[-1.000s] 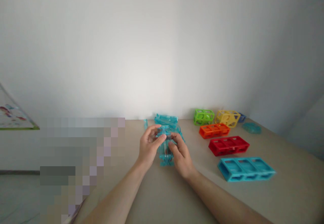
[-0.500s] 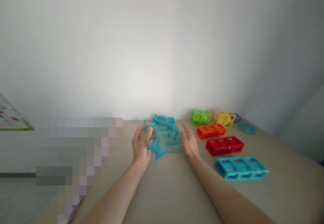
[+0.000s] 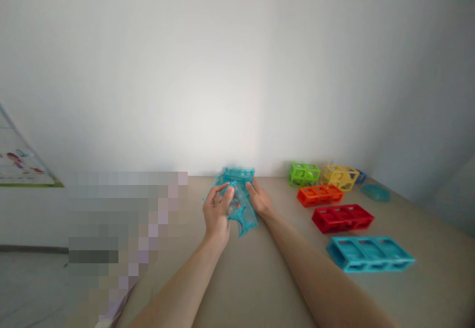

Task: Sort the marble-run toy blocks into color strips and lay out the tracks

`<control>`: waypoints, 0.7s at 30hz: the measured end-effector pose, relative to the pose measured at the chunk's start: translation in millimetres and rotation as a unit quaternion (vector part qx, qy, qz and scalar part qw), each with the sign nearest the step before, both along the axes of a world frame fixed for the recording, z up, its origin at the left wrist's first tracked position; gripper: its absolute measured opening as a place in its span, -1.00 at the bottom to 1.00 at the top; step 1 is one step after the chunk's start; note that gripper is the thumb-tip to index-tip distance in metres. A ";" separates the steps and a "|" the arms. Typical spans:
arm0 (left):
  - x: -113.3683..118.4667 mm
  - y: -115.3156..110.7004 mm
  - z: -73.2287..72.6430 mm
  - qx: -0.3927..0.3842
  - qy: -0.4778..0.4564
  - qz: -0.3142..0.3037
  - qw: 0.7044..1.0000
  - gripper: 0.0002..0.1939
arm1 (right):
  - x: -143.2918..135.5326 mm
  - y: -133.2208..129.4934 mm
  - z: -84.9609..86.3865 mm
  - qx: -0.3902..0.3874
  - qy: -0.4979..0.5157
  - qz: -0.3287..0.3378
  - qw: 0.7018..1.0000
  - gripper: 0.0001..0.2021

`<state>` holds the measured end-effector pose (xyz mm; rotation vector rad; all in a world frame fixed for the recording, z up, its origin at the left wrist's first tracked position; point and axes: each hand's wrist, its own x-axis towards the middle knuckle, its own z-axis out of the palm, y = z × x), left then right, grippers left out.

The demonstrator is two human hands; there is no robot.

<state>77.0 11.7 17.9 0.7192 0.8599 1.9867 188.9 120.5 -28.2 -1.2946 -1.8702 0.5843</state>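
My left hand [image 3: 218, 214] is closed on a translucent teal plastic frame piece [image 3: 242, 219], with the thumb on its upper edge. The piece is tilted and its lower end points toward me. Behind it lies a loose pile of similar teal plastic pieces [image 3: 239, 173] against the wall. At the right side of that pile is my right hand [image 3: 260, 199], its thumb and fingers apart and stretched toward the pieces. It seems to touch the pile's edge; some fingertips are hidden.
Open-sided plastic block frames stand on the right of the table [image 3: 237, 283]: green [image 3: 304, 174], yellow [image 3: 339, 177], blue [image 3: 360, 176], orange [image 3: 320, 195], red [image 3: 342, 218] and light blue [image 3: 370, 254]. A flat teal piece [image 3: 375, 192] lies near the right edge. The wall [image 3: 222, 95] borders the back.
My right hand has moved left and in against the pile. The teal pieces there sit closer together. My left hand keeps its piece, and the view has shifted slightly left.
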 end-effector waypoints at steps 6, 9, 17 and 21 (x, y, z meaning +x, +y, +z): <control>-1.0 2.8 -9.4 0.013 0.023 -0.005 1.000 -0.64 | 0.7 -7.6 2.6 0.057 -0.019 -0.018 0.998 -0.51; -1.3 1.2 -9.4 0.012 0.031 -0.005 0.999 -0.62 | 13.5 -16.5 3.7 0.082 -0.047 -0.069 0.993 -0.61; 4.5 -4.9 -8.7 -0.003 0.055 -0.012 0.998 -0.64 | 47.4 -84.8 8.8 0.153 -0.192 -0.114 0.963 -0.50; 5.0 -6.0 -9.6 -0.006 0.072 -0.022 0.997 -0.62 | 65.9 -106.1 26.1 0.176 -0.321 -0.136 0.921 -0.54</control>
